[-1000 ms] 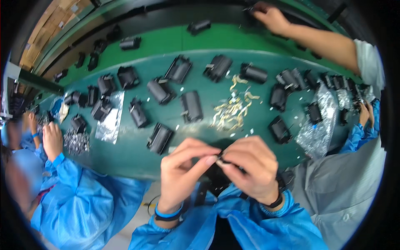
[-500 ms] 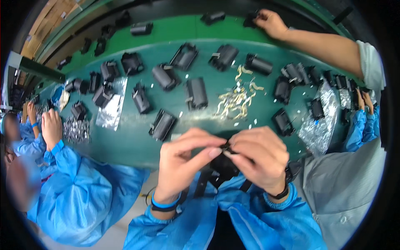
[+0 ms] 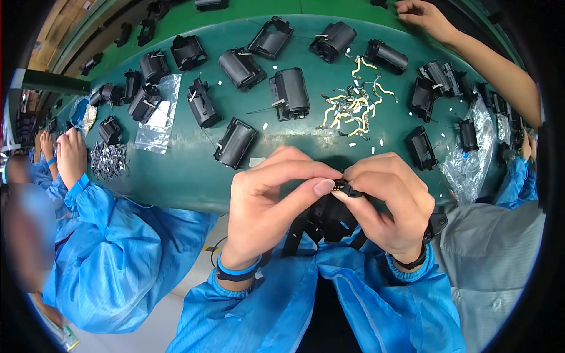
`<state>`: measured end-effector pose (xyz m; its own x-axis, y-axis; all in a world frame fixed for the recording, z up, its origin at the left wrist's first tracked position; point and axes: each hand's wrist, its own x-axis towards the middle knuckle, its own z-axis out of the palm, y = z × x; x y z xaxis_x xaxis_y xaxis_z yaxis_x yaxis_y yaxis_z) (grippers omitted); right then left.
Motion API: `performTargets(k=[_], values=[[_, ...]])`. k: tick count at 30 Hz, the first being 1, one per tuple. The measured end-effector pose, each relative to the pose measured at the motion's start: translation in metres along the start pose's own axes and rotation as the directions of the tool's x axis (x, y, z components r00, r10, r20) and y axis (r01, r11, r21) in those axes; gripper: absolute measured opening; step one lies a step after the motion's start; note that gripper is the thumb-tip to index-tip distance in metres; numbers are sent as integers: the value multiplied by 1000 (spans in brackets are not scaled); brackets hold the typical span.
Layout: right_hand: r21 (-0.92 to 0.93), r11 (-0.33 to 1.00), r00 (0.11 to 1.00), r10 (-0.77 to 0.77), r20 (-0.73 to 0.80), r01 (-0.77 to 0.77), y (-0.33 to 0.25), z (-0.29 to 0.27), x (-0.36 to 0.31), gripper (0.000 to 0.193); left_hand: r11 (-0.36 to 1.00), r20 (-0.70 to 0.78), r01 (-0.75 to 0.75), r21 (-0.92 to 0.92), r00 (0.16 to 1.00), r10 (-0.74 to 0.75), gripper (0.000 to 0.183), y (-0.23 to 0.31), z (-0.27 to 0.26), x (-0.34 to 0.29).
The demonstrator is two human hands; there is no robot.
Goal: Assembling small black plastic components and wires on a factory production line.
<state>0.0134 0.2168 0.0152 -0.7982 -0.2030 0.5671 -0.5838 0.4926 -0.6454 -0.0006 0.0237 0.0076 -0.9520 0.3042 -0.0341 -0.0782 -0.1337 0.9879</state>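
Observation:
Close to my body, above the table's near edge, my left hand [image 3: 268, 203] and my right hand [image 3: 391, 203] meet fingertip to fingertip. Both pinch a small black plastic part with gold contacts [image 3: 346, 188], much of it covered by the fingers. Right below it sits a larger black object [image 3: 331, 220], partly hidden by my hands; I cannot tell what it is. Beyond my hands lies a loose pile of small yellow-and-black wired connectors [image 3: 356, 109]. A black half-cylinder housing [image 3: 235, 143] lies on the table past my left hand, and another black housing [image 3: 421, 148] past my right.
Several more black housings [image 3: 289, 94] cover the green table [image 3: 176, 191], with thin wires sticking out. Clear plastic bags [image 3: 159, 120] lie at left and right. Co-workers in blue [image 3: 126, 259] and grey [image 3: 494, 265] flank me; a co-worker's arm [image 3: 471, 50] reaches over the far right.
The view has shifted, so the table things sit higher. Gold contacts on the pinched part now show between my fingers. The co-worker's hand at far right has left the black housing it touched.

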Motion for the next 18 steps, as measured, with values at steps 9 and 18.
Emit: performTargets(k=[9, 18], values=[[41, 999, 999, -17, 36, 16, 2, -8, 1, 25, 994, -32, -87, 61, 995, 89, 15, -6, 4, -1], [23, 999, 998, -29, 52, 28, -1, -13, -3, 25, 903, 144, -315, 291, 948, 284, 27, -4, -2, 1]])
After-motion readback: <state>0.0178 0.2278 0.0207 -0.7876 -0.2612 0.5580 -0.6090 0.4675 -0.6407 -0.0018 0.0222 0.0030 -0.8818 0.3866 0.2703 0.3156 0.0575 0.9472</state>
